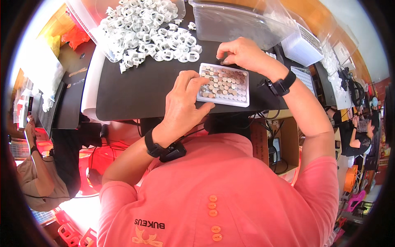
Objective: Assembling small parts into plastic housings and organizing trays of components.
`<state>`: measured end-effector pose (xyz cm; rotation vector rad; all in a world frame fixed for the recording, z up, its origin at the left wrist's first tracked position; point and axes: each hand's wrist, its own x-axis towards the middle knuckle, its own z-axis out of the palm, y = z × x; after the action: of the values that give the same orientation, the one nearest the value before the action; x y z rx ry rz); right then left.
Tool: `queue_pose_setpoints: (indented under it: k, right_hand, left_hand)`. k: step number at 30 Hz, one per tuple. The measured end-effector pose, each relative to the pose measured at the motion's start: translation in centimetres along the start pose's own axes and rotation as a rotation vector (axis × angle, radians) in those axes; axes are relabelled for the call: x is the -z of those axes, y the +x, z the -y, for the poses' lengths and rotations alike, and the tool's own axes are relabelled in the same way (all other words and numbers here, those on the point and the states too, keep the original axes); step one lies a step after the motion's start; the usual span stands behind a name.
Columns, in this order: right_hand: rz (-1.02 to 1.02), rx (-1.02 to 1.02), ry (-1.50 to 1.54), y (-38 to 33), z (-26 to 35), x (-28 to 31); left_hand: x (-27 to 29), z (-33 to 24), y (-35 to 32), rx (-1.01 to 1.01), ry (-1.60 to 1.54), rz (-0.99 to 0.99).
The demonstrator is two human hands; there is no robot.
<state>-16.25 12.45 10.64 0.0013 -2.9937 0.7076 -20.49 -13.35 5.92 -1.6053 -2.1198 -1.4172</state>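
Resting on a white rectangular tray [224, 85] of round metal discs [225, 83], left fingers [196, 84] together, right fingers [224, 55] pinched.

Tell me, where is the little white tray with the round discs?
The small white tray lies mid-picture on the black mat, between the left hand and right hand.

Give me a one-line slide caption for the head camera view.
Left hand steadies a white tray of small round discs on a black mat while the right hand pinches at its far edge.
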Motion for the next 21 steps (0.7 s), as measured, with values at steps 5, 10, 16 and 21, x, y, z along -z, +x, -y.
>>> queue_pose_setpoints:
  k: [5, 10, 16, 21]
  right_hand:
    - [0.106, 0.027, -0.107, 1.1, -0.1, -0.1]
    - [0.051, 0.113, -0.145, 1.1, -0.3, -0.5]
    - [0.117, 0.11, -0.168, 1.4, 0.6, -0.1]
    - [0.17, 0.144, -0.189, 1.9, 0.6, -0.1]
  left_hand:
    - [-0.1, 0.2, -0.6, 0.038, 0.001, 0.0]
    - [-0.5, -0.4, -0.6, 0.028, 0.035, -0.038]
    - [-1.3, -0.8, -0.4, -0.029, 0.106, -0.084]
    - [-1.5, -0.8, -0.5, -0.013, 0.111, -0.088]
